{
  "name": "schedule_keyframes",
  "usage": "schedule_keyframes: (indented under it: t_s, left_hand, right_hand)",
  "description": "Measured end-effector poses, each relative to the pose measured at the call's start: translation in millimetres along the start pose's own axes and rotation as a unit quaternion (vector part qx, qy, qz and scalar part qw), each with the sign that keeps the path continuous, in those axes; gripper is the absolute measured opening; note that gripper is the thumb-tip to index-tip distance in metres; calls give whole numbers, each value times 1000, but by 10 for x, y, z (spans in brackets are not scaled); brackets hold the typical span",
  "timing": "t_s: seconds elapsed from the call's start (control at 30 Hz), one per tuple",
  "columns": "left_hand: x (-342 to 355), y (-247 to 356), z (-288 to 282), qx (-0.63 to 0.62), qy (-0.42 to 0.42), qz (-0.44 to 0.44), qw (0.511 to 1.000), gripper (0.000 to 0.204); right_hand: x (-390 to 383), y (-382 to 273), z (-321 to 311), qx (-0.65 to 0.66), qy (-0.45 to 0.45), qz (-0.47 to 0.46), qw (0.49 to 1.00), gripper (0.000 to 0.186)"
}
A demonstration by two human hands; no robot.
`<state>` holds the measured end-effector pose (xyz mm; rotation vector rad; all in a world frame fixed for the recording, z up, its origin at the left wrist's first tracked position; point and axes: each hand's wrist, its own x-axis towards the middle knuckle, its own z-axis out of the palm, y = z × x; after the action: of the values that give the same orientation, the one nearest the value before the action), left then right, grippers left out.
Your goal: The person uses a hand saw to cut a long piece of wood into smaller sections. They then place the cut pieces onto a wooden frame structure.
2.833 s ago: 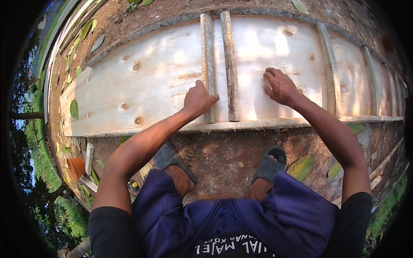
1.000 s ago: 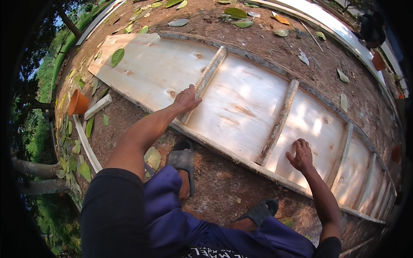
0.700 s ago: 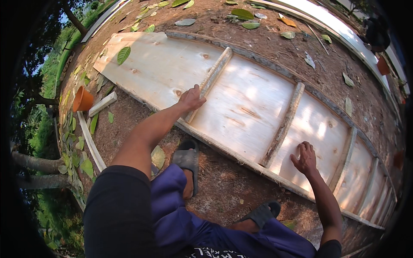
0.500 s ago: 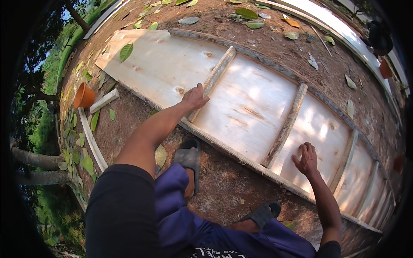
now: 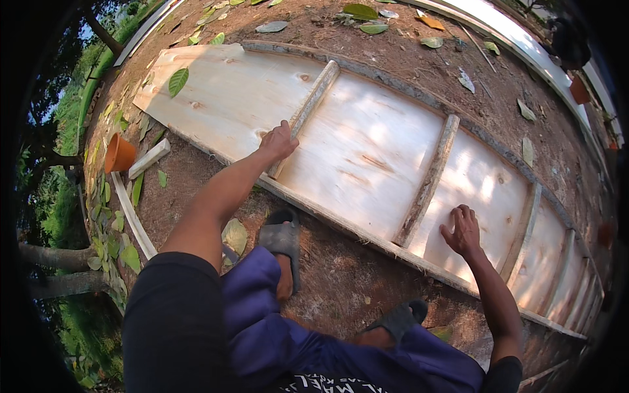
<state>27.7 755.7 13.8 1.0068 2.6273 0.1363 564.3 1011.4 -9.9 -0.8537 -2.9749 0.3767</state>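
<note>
A long pale plywood panel [image 5: 367, 157] lies on the ground in front of me, framed by rough wooden strips with several crosspieces between them. My left hand [image 5: 280, 141] is closed on the leftmost crosspiece [image 5: 317, 95], its fingers curled at the wood. Over the panel section between the second crosspiece [image 5: 429, 180] and the third crosspiece [image 5: 522, 230], my right hand [image 5: 464, 230] is held with bent, parted fingers and nothing in it. Whether its fingertips touch the plywood I cannot tell. A green leaf [image 5: 178, 82] lies on the panel's far left part.
An orange pot [image 5: 120, 154] sits left of the panel, beside a short pale wood block [image 5: 149, 158] and a long thin strip [image 5: 133, 219]. Fallen leaves dot the brown soil. My sandalled feet [image 5: 280, 245] stand along the panel's near edge. A white board [image 5: 504, 46] runs across the far right.
The panel and surroundings have shifted slightly left and upward in the view. My left hand stays at the same crosspiece, and my right hand remains over the same section.
</note>
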Motion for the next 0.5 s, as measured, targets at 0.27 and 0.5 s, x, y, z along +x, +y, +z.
schedule_keyframes:
  t_s: [0.27,0.5]
  left_hand:
    - [-22,-16,-8,-6,15,19,1000,52]
    - [17,-75,11,-4,10,37,999,53]
  right_hand:
    - [26,2,-52,-7,-16,13,1000,53]
    - [32,-39,-67,-6,-24,20,999,52]
